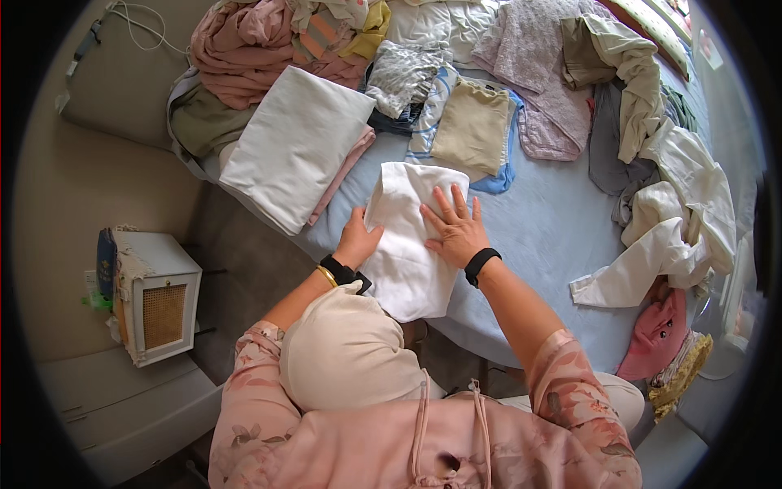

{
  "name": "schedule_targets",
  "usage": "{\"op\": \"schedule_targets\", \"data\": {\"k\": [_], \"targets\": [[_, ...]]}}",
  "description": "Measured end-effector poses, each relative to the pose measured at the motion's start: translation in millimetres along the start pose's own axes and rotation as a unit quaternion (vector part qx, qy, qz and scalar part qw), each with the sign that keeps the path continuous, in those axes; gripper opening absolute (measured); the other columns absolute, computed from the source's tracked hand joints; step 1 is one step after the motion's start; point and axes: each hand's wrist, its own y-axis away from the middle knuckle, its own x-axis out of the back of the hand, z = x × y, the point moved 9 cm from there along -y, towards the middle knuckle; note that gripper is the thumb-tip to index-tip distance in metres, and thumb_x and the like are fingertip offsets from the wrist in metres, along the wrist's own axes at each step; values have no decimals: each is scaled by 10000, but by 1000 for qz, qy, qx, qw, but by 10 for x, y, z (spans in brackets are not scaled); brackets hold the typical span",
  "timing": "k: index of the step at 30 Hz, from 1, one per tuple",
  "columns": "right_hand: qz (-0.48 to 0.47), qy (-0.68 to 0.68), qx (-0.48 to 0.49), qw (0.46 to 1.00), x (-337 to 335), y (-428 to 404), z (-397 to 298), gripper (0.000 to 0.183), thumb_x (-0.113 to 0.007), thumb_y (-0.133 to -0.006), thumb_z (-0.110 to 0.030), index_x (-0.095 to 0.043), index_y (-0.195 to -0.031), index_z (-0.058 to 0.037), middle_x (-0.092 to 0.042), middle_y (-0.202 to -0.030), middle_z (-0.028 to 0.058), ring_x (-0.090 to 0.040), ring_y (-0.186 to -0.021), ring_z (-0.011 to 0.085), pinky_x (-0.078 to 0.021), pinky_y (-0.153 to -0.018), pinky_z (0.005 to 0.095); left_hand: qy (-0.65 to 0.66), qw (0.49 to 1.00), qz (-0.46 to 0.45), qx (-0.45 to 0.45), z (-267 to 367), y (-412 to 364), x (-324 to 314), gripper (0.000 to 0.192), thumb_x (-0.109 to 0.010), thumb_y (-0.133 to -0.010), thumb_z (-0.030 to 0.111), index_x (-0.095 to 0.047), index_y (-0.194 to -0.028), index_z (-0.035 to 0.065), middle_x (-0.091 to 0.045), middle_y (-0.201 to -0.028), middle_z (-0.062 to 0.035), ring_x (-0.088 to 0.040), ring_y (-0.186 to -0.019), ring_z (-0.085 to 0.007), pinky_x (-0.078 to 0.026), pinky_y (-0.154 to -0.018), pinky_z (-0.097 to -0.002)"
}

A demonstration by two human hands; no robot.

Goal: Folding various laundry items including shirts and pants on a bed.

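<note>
A white cloth garment (409, 257), folded into a long shape, lies over the near edge of a bed with a light blue sheet (525, 244). My left hand (359, 238) holds its left edge, thumb on top and fingers partly hidden at the side. My right hand (455, 226) rests flat on its upper right part, fingers spread. Beyond the garment are a folded beige garment (473, 125) on blue cloth and a folded grey patterned garment (406, 76). To the left lies a large folded white cloth (299, 143) over a folded pink one (342, 174).
A pink bundled cover (244, 49) lies at the back left. Lilac towelling (544, 79), a crumpled white garment (690, 202) and a pink cap (657, 336) lie along the right. A small white cabinet (165, 293) with a woven door stands off the bed, left.
</note>
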Motion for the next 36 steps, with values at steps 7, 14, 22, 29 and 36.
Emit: {"op": "schedule_targets", "data": {"k": [7,14,22,29,36], "targets": [[-91,0,75,993,-222,612,-485,653,-565,-749,-480,-357,-1320,-241,-172,-1433,101,-73,-1335,298,-96,-1015,579,-400,859,-2,-320,852,447,-156,657,-570,-787,351,-281,-1356,198,-82,-1457,-53,-49,-1321,-356,-136,-996,-581],[-17,-119,-15,993,-121,796,-341,673,-634,-745,-366,-353,-1307,-124,-239,-1377,181,-191,-1300,303,-221,-1012,497,-137,940,83,-300,444,207,139,724,-677,-732,255,-306,-1319,51,-169,-1401,-210,-273,-1251,-341,-304,-987,-385],[-121,-689,-353,621,-902,1256,-27,627,-684,-709,-116,-359,-1224,33,-548,-1061,115,-549,-951,229,-428,-843,331,287,923,-204,157,-130,440,-205,535,-698,-735,254,-468,-1136,-15,-559,-1026,-91,-557,-872,-172,-461,-765,-287],[-23,-701,-208,681,-140,1011,166,521,-581,-752,-23,-375,-1230,6,-531,-1108,92,-521,-1003,184,-429,-855,328,468,810,-324,142,375,329,-360,401,-578,-777,126,-484,-1137,-22,-592,-1032,-121,-586,-933,-215,-459,-859,-338],[11,-770,-212,602,289,1261,420,578,-585,-792,-78,-289,-1287,-41,-495,-1155,84,-504,-1035,183,-441,-855,347,489,790,-368,39,1212,215,-418,478,-599,-759,156,-453,-1187,-1,-562,-1084,-115,-576,-942,-214,-467,-838,-331]]}}
